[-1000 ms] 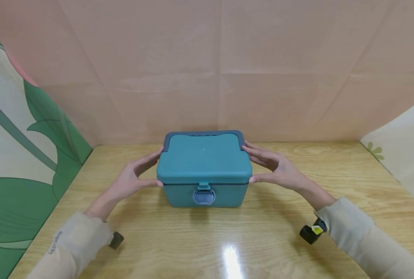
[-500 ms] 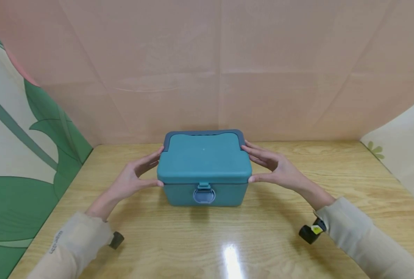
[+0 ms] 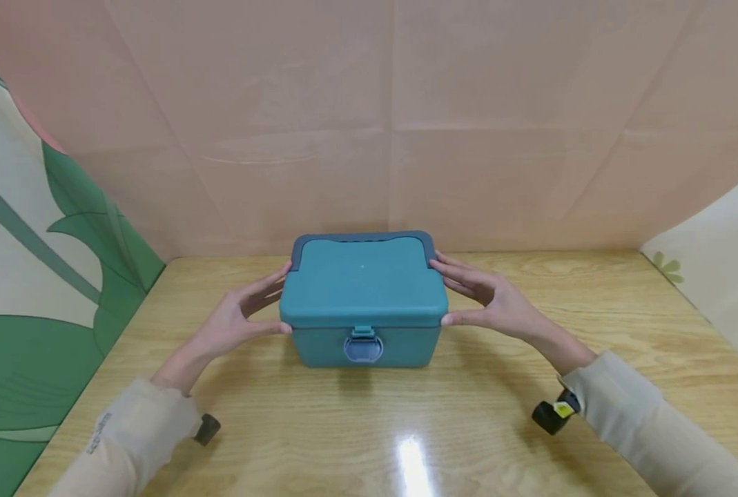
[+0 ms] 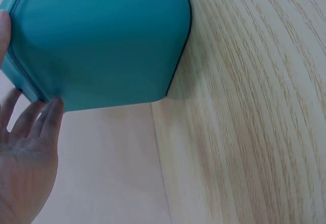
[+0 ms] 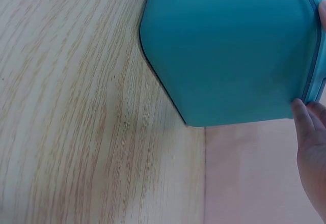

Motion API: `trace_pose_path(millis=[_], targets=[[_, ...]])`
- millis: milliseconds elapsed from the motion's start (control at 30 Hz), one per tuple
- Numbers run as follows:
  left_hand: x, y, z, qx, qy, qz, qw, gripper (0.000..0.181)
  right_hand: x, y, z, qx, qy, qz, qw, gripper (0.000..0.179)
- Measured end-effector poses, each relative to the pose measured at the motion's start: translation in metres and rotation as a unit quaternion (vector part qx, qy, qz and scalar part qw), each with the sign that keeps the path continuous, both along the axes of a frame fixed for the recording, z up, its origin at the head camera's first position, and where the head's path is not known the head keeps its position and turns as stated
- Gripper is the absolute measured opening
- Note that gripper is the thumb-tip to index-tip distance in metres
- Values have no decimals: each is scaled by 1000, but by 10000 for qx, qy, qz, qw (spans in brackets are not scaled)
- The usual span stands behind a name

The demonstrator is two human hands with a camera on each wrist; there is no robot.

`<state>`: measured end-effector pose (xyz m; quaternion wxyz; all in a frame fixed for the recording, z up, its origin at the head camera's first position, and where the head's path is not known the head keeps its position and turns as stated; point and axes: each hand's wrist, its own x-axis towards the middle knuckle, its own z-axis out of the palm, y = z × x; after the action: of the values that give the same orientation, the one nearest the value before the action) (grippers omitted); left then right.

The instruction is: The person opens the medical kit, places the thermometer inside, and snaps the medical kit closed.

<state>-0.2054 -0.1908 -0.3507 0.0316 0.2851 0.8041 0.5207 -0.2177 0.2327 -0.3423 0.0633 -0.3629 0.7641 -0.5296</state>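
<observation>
A teal plastic storage box (image 3: 365, 283) with its lid down sits on the wooden table near the back wall. A blue-grey handle (image 3: 365, 237) lies folded along the lid's rear edge, and a round bluish latch (image 3: 364, 348) is on the front. My left hand (image 3: 235, 314) touches the box's left side, thumb at the front corner and fairly straight fingers farther back near the lid. On the opposite side my right hand (image 3: 499, 300) touches it the same way, thumb in front and fingers at the lid's edge. Both wrist views show the box's base on the tabletop.
Behind the box the table (image 3: 344, 428) meets a pinkish cloth wall (image 3: 393, 138). A leaf-patterned cloth (image 3: 64, 276) borders the left side, and a pale flowered cloth (image 3: 710, 276) the right. A bright light reflection (image 3: 413, 466) shows near the front.
</observation>
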Motion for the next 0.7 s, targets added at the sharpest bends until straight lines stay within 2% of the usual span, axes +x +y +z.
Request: trace_pose_path(millis=[300,500,700], targets=[[4,2,2,-184,-6,20,9998,87,4,-1,-1,153,106,-288,9994,80],[10,6,5,-366,240,147,9989,80,8,-3,-1,240,445,-499,9975,78],[17,9,9,-378,320,294,9983,73,18,-7,0,665,849,-1008,9890,73]])
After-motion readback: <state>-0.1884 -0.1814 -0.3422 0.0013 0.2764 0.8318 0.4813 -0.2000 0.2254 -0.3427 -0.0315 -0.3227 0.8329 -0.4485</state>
